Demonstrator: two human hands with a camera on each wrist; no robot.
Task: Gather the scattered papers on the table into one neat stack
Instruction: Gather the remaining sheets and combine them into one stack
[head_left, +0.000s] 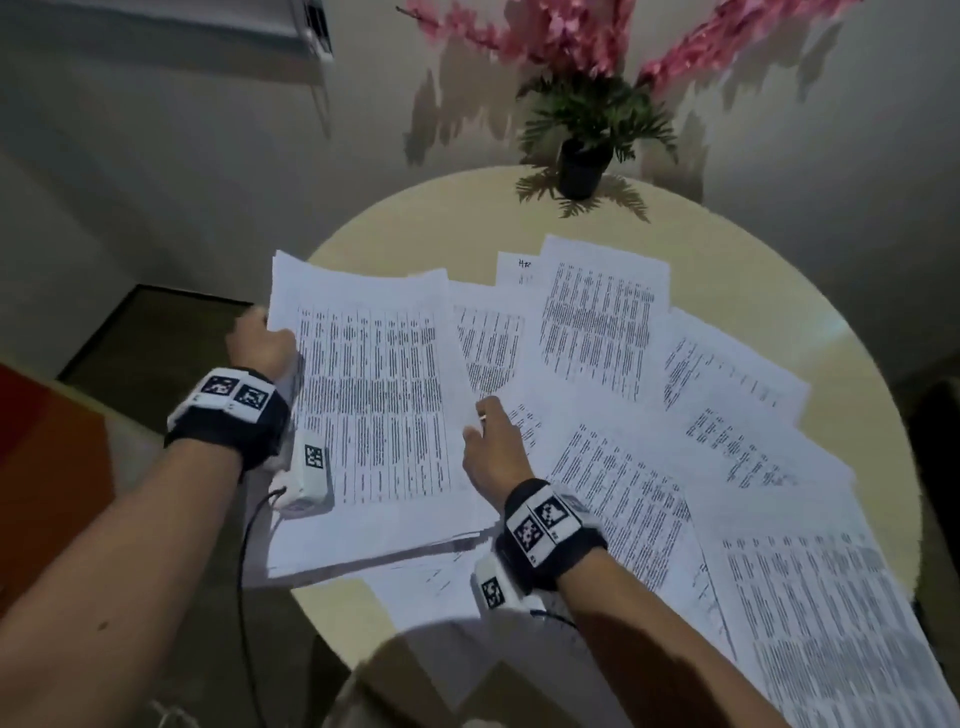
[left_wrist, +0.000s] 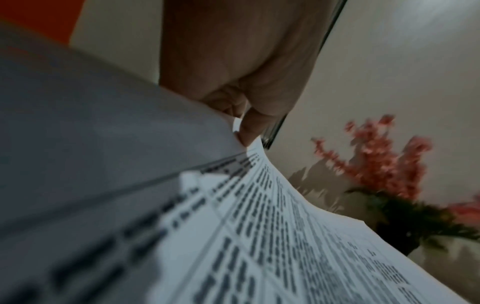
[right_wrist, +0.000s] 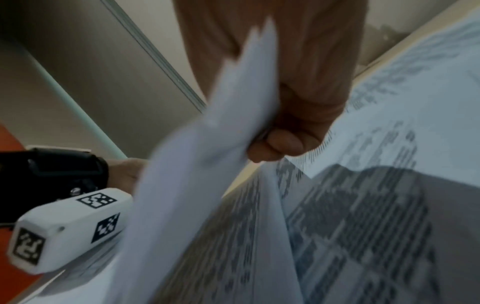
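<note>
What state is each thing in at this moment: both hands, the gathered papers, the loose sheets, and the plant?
Left hand: grips the gathered stack's left edge.
Right hand: grips the stack's right edge.
Gathered stack: held between both hands, edges uneven.
Loose sheets: still spread flat over the round table, overlapping.
Potted plant: upright at the table's far edge.

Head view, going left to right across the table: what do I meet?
left hand → held stack of papers → right hand → loose sheets fanned out to the table edge.
</note>
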